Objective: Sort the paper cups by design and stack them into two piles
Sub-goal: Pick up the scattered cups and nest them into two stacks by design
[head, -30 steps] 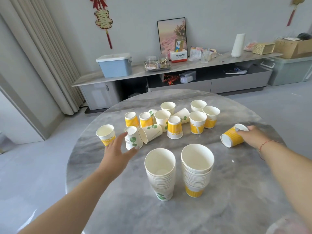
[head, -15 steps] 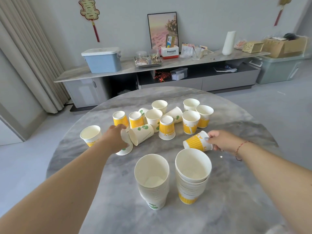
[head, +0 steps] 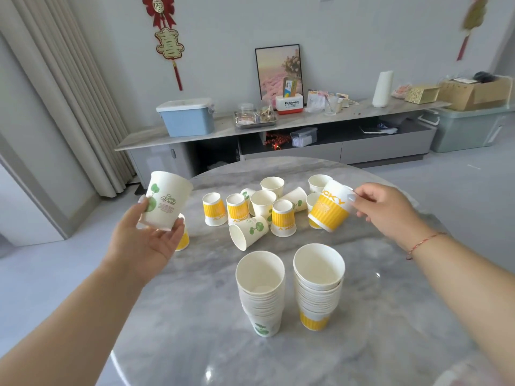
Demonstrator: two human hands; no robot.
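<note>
Two cups come up off the marble table [head: 278, 355] at once, one of each design, as we sort toward the two piles.

Nearest us stand the piles, touching side by side: the green-leaf stack [head: 261, 291] on the left, the yellow-band stack [head: 317, 285] on the right, both mouths up. Above them our left hand [head: 145, 243] now grips a green-leaf cup [head: 165, 200] upright by its base, lifted clear of the table where half a second ago it was only closing on it; our right hand [head: 387, 211] pinches a yellow-band cup [head: 330, 208] by its base, tilted, mouth downward, raised from the surface. We judge each is headed for its matching pile. Beyond, the loose cups [head: 259, 207] sit unsorted mid-table, several upside down or on their sides, so the job looks only partly done.
</note>
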